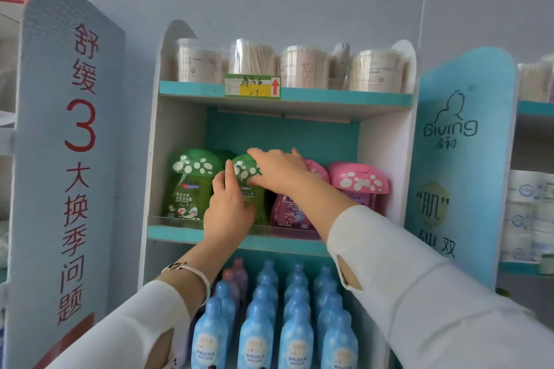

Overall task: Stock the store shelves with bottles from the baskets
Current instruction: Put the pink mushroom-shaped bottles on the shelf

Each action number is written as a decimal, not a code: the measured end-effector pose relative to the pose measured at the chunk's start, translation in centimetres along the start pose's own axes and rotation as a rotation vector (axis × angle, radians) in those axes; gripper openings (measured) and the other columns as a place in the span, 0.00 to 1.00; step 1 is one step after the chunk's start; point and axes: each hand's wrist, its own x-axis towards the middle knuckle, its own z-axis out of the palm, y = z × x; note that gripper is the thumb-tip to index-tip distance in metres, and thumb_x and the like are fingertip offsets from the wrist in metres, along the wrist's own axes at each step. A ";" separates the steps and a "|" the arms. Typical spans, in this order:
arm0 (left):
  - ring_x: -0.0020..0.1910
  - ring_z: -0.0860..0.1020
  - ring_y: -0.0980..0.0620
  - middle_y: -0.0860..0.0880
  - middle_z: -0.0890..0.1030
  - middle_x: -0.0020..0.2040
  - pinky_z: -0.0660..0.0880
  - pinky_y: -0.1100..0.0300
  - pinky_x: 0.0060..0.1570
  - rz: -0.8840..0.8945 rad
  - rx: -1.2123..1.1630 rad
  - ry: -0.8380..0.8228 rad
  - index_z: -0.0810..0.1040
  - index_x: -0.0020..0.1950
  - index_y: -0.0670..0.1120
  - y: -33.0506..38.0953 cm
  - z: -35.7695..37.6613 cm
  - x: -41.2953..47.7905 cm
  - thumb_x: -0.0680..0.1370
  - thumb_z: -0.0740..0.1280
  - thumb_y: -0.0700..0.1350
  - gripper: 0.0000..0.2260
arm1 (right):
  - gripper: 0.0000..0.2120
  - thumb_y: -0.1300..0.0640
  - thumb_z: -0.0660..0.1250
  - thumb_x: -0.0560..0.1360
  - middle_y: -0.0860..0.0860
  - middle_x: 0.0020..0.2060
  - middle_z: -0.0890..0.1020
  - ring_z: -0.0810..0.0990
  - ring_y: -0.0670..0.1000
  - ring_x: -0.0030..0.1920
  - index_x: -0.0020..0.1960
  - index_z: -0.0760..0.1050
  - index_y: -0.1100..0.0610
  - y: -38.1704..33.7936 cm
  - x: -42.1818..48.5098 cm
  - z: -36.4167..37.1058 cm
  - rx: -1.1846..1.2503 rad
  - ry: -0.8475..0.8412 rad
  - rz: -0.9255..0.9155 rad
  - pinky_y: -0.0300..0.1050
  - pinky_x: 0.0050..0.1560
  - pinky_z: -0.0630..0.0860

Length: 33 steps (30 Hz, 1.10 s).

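As both hands close on it, a green bottle [250, 186] with a white-spotted mushroom cap stands on the middle shelf [177, 234] of a small blue-and-white display unit, second from the left in the front row. The right hand [278, 171] lies over the cap from the right, its fingers curled loosely around the dome. The left hand [229, 210] grips the bottle's body from the front left, fingers wrapped round it and the forefinger raised against the cap's edge. An identical green bottle [187, 186] stands just beside it to the left; two pink mushroom bottles [356, 186] stand to the right. Tubs of cotton swabs [374, 72] line the top shelf, and rows of pale blue bottles [296, 338] fill the shelf below. Both arms wear white sleeves [419, 293]; a bracelet [192, 272] circles the left wrist.
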 end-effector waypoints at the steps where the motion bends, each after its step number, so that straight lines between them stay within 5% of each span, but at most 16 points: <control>1: 0.57 0.74 0.39 0.47 0.54 0.74 0.75 0.47 0.46 0.003 0.035 0.007 0.43 0.77 0.48 -0.3 0.0 0.0 0.75 0.62 0.39 0.37 | 0.29 0.42 0.61 0.77 0.55 0.64 0.75 0.74 0.58 0.65 0.74 0.58 0.50 0.0 0.2 0.1 -0.004 0.013 -0.011 0.64 0.72 0.53; 7: 0.45 0.77 0.40 0.48 0.59 0.69 0.74 0.52 0.37 0.055 0.077 0.065 0.49 0.76 0.53 -1.5 0.2 -0.1 0.73 0.64 0.41 0.36 | 0.30 0.43 0.63 0.76 0.54 0.63 0.77 0.73 0.56 0.65 0.73 0.60 0.52 0.6 0.4 0.1 0.015 0.035 -0.082 0.60 0.75 0.50; 16: 0.58 0.73 0.44 0.48 0.59 0.70 0.71 0.49 0.52 0.096 0.197 0.118 0.52 0.75 0.55 -1.7 0.8 -0.6 0.73 0.68 0.49 0.35 | 0.29 0.41 0.61 0.76 0.52 0.64 0.76 0.72 0.56 0.66 0.74 0.59 0.50 1.4 0.6 0.3 0.061 0.041 -0.090 0.59 0.75 0.49; 22: 0.62 0.71 0.44 0.48 0.60 0.70 0.70 0.48 0.55 0.104 0.209 0.135 0.54 0.74 0.53 -1.6 0.6 -0.9 0.74 0.67 0.52 0.33 | 0.25 0.39 0.54 0.79 0.52 0.64 0.73 0.71 0.55 0.65 0.72 0.63 0.48 1.2 0.4 -0.7 0.129 -0.022 -0.059 0.59 0.68 0.63; 25: 0.64 0.68 0.44 0.48 0.59 0.71 0.69 0.48 0.56 0.123 0.200 0.140 0.54 0.75 0.53 -1.6 0.6 -1.0 0.74 0.67 0.52 0.33 | 0.19 0.48 0.48 0.82 0.53 0.60 0.76 0.74 0.55 0.59 0.63 0.72 0.53 1.5 1.3 -1.0 0.241 0.088 0.025 0.53 0.56 0.71; 30: 0.71 0.58 0.43 0.47 0.55 0.74 0.58 0.48 0.67 0.094 0.173 0.193 0.55 0.75 0.54 -2.0 -0.4 0.1 0.77 0.63 0.53 0.29 | 0.17 0.57 0.54 0.81 0.52 0.67 0.72 0.71 0.56 0.65 0.68 0.70 0.50 2.4 3.5 -1.0 0.230 0.053 0.078 0.50 0.59 0.71; 33: 0.69 0.61 0.42 0.46 0.60 0.73 0.58 0.45 0.65 0.117 0.217 0.288 0.62 0.73 0.54 -3.2 -1.0 0.9 0.75 0.66 0.51 0.28 | 0.14 0.55 0.60 0.80 0.53 0.64 0.76 0.74 0.55 0.62 0.64 0.75 0.54 2.6 4.8 -1.3 0.285 0.001 0.054 0.52 0.63 0.72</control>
